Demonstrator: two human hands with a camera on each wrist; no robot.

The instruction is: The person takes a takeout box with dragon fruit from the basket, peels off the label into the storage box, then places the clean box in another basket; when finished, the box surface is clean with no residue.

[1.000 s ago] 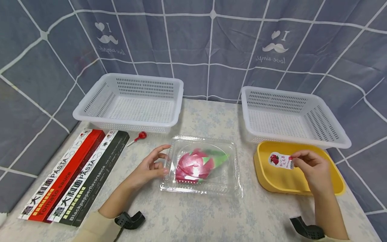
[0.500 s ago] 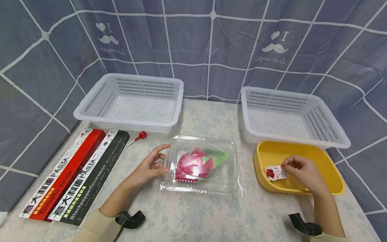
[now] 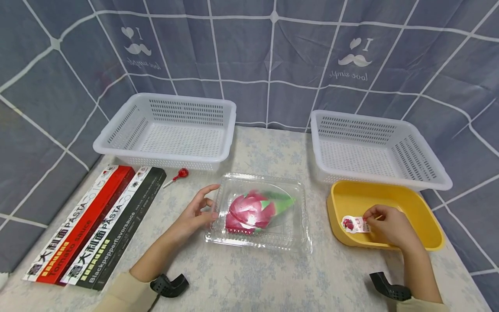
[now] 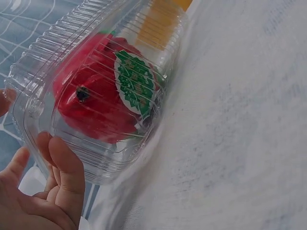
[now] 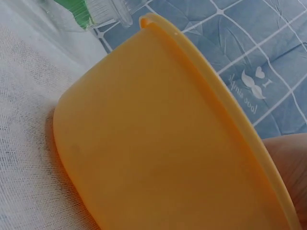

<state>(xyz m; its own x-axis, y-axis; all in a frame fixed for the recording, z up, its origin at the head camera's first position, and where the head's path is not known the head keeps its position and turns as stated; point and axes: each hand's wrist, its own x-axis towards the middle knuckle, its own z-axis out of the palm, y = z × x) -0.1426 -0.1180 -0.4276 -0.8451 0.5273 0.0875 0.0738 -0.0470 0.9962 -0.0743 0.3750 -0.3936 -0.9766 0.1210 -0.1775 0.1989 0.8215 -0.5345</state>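
A clear plastic clamshell box (image 3: 289,234) lies mid-table with a pink-and-green dragon fruit (image 3: 249,211) inside. In the left wrist view a green-and-white leaf-shaped sticker (image 4: 135,82) shows against the fruit. My left hand (image 3: 195,212) is spread along the box's left side, fingertips and thumb right at its edge. At the right, my right hand (image 3: 390,225) pinches a small white label (image 3: 355,224) with a red fruit picture by its right end. The label is low inside the yellow basin (image 3: 422,236); the basin's wall hides it in the right wrist view.
White slotted baskets stand at the back left (image 3: 177,158) and back right (image 3: 382,180), the right one just behind the basin. A red pasta box (image 3: 85,225) and a black pasta box (image 3: 121,225) lie at the left, near a red lollipop (image 3: 181,173). A patterned curtain (image 3: 249,56) hangs behind.
My right hand has lowered the label and moved it slightly left and towards me, deeper into the yellow basin. My left hand and the clear box have stayed almost still.
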